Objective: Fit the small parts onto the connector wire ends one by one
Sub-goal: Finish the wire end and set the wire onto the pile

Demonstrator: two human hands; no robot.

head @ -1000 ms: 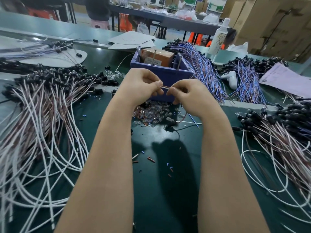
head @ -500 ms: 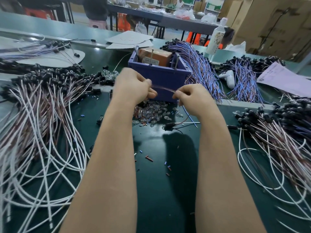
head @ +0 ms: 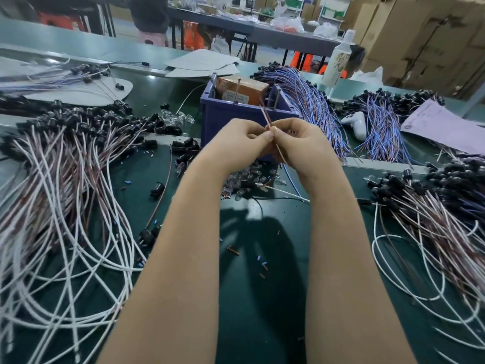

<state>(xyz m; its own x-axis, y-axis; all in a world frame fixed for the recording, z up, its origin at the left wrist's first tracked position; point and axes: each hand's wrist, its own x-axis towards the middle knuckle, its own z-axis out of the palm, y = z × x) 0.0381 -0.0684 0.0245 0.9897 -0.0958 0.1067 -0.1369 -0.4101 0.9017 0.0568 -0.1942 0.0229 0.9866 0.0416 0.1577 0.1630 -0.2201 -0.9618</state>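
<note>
wire piles [head: 65, 206] [head: 433, 219] flank bare mat [head: 262, 298]; bin [head: 236, 114] ahead.

Green worktable [head: 262, 298]; grey table [head: 288, 38] behind; stacked cardboard boxes [head: 425, 35] right.

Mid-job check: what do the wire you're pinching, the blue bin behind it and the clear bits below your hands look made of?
Wire: thin reddish-brown insulation, probably plastic, with a slight sheen. Blue bin: moulded plastic, matt, judging by its even colour and thick rim. Clear bits: glossy and see-through with glints; glass or clear plastic, I cannot tell which.
</note>
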